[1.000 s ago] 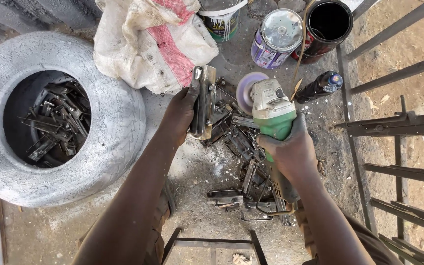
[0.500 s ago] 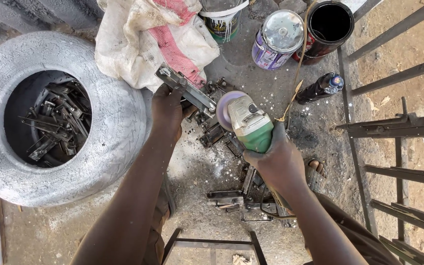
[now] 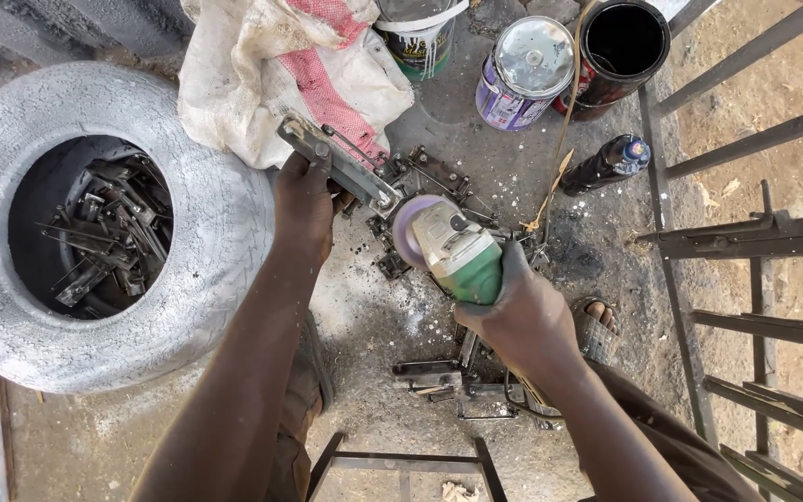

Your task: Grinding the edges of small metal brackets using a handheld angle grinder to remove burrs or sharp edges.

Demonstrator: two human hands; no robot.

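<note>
My left hand [image 3: 304,204] grips a flat grey metal bracket [image 3: 338,165], held slanted above the ground with its lower end toward the grinder. My right hand [image 3: 522,316] holds a green and cream angle grinder [image 3: 453,251]; its purple disc [image 3: 409,228] sits just beside the bracket's lower end. Whether disc and metal touch I cannot tell. Under both hands lies a pile of dark metal pieces [image 3: 439,186] on the dusty concrete.
A grey-painted tyre [image 3: 225,232] full of metal scraps stands at left. A dirty white and red sack [image 3: 262,74], three paint cans [image 3: 522,70] and a dark bottle [image 3: 606,163] lie at the back. A metal gate frame [image 3: 755,232] runs along the right. More metal pieces [image 3: 439,376] lie near my sandalled foot [image 3: 597,325].
My left hand has carried the bracket leftward and tilted it from upright to slanted. My right hand has swung the grinder left and down, so its disc now meets the bracket's lower end.
</note>
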